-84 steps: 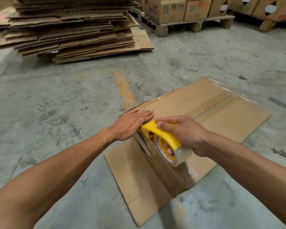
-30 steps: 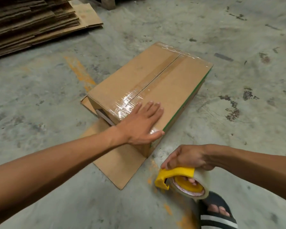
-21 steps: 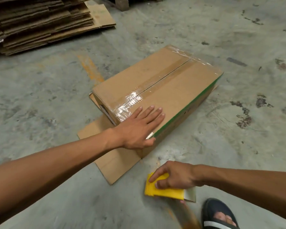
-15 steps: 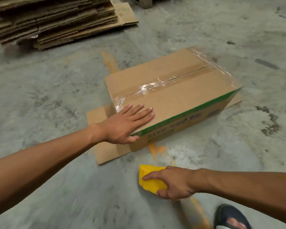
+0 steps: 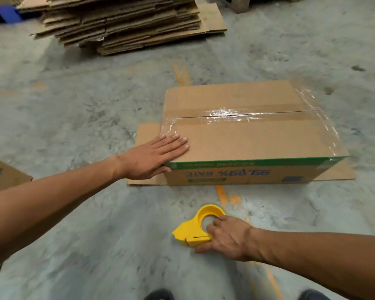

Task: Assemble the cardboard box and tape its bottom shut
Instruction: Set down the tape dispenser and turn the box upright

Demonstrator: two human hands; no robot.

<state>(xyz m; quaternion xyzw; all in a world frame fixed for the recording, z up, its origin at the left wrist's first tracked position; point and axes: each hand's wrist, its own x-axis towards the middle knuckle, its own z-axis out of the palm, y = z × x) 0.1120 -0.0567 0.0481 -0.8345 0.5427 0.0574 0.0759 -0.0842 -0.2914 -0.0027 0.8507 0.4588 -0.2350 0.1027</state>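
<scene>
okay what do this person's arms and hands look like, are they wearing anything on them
Both forearms are bare with no sleeves in view. The left hand and the right hand wear no gloves. No watch, ring or wristband shows on either.

I see a brown box (image 5: pixel 253 137) with a green stripe (image 5: pixel 256 162), and a yellow tape holder (image 5: pixel 196 228) on grey floor (image 5: pixel 74 109).

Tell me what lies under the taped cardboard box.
Flat brown cardboard flaps stick out from beneath the taped brown cardboard box at both ends, lying on the grey concrete floor. Whatever lies beneath its middle is covered.
</scene>
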